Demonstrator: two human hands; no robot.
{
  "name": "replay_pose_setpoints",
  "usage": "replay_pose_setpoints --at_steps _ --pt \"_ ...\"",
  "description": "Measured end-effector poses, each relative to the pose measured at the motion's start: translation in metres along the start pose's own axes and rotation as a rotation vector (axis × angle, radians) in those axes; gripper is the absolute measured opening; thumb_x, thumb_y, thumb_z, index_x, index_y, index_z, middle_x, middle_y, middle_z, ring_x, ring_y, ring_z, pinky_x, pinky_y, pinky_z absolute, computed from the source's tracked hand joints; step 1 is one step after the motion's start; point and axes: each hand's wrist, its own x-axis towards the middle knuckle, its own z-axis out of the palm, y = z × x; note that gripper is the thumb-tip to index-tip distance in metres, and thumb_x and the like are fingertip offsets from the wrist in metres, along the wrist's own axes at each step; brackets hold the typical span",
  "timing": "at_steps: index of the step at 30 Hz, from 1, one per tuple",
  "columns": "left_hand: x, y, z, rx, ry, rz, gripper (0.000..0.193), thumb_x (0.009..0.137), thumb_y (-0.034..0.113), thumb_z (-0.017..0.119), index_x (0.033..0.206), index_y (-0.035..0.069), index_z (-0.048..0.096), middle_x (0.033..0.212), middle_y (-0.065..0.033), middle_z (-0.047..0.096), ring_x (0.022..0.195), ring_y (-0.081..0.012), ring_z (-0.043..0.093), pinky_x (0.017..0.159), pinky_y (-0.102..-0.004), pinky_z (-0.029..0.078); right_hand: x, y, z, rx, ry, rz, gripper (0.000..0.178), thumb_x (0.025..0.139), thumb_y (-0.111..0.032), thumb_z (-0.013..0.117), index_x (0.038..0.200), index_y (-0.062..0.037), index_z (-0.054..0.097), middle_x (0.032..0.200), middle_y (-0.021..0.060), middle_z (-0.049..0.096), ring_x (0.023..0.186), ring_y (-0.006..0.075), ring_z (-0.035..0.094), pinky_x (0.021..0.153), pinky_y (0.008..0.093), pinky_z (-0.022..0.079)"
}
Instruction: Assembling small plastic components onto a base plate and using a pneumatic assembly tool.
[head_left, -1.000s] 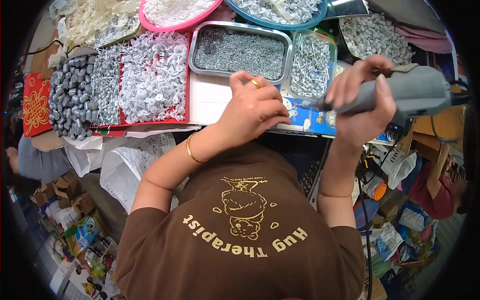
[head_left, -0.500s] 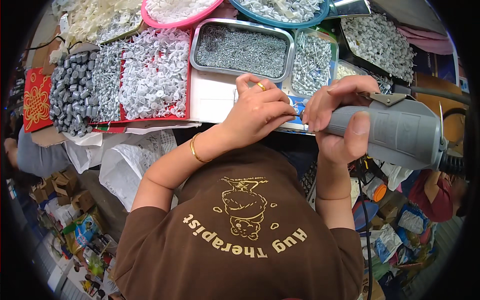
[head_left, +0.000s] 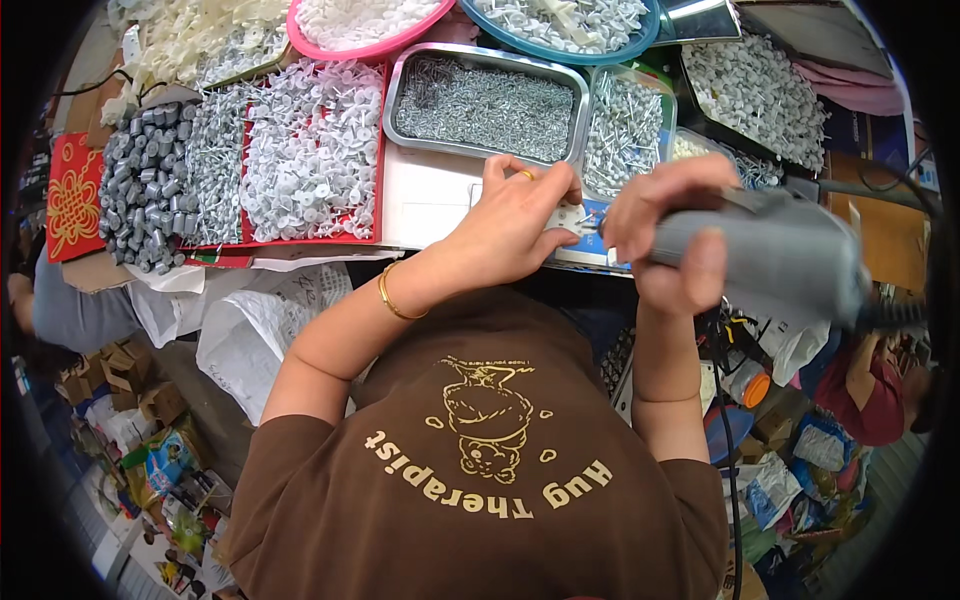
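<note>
A grey electric screwdriver (head_left: 760, 255) lies in the grip of my right hand (head_left: 665, 220), its body blurred by motion. The tip points left, low over the table's near edge. Facing it, my left hand (head_left: 520, 215) has its thumb and forefinger at either side of a small white piece (head_left: 568, 216) and appears to hold it; part of that piece is covered by the fingers. A few tiny screws show between this piece and the screwdriver's tip. Behind my hands stands a metal tray (head_left: 398, 125) full of small screws.
A red tray (head_left: 381, 180) of white round-headed parts and a pile of grey cylinders (head_left: 145, 185) are on the left. A clear bin (head_left: 668, 110) of screws stands right of the metal tray. Pink (head_left: 375, 48) and teal basins (head_left: 560, 58) stand behind. A black cord (head_left: 735, 470) hangs at right.
The screwdriver and my right hand have shifted slightly, and the tool now blurs. My left thumb and forefinger have left the screwdriver's tip and spread around the small white piece.
</note>
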Motion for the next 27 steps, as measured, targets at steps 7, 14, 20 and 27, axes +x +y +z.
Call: replay_pose_setpoints --at_steps 7,14,20,27 --pt "-0.003 -0.001 0.001 -0.006 0.006 -0.027 0.045 0.081 0.011 0.077 0.114 0.006 0.047 0.107 -0.0111 0.068 0.106 -0.0329 0.063 0.100 -0.0498 0.030 0.020 0.026 -0.005 -0.139 -0.193 -0.110 0.033 0.097 -0.033 0.054 0.087 -0.0022 0.046 0.057 0.0057 0.046 0.044 0.0134 0.043 0.043 0.0280 0.041" --pt "-0.023 -0.006 -0.031 0.119 0.004 -0.135 0.045 0.082 0.018 0.080 0.119 0.011 0.055 0.114 -0.0045 0.065 0.113 -0.0266 0.058 0.101 -0.0456 0.026 0.018 0.019 0.015 0.023 0.085 -0.042 0.033 0.099 -0.033 0.053 0.093 -0.0018 0.047 0.057 0.0062 0.045 0.043 0.0150 0.045 0.042 0.0303 0.043" --pt "-0.040 -0.010 -0.025 0.088 0.208 -0.230 0.042 0.071 0.031 0.087 0.099 0.013 0.061 0.096 0.0019 0.063 0.103 -0.0219 0.056 0.093 -0.0456 0.026 0.026 0.032 0.020 -0.021 -0.209 0.057 0.036 0.098 -0.038 0.058 0.092 -0.0028 0.049 0.058 0.0038 0.046 0.046 0.0135 0.045 0.045 0.0271 0.042" --pt "-0.046 -0.012 -0.019 0.073 0.234 -0.275 0.040 0.073 0.029 0.087 0.100 0.012 0.063 0.103 0.0016 0.067 0.104 -0.0191 0.058 0.096 -0.0428 0.025 0.026 0.016 0.042 0.058 -0.088 -0.019 0.036 0.096 -0.037 0.057 0.092 -0.0027 0.046 0.057 0.0049 0.046 0.043 0.0150 0.046 0.042 0.0298 0.044"
